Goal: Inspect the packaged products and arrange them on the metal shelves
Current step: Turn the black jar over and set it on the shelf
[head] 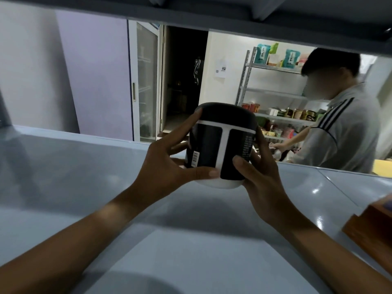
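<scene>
A black tub with white bands and a barcode label (209, 149) hangs just above the grey metal shelf (84, 170), tilted with its white base toward me. My left hand (169, 160) grips its left side, thumb across the front near the base. My right hand (256, 172) grips its right side, thumb on the front. The far side of the tub is hidden.
A brown box (373, 225) lies at the shelf's right edge. The shelf above (212, 13) hangs low overhead. Beyond, a person in a grey striped top (343, 128) stands at another metal rack (275, 92) stocked with packets and jars. A glass-door cabinet (146, 81) stands by a dark doorway.
</scene>
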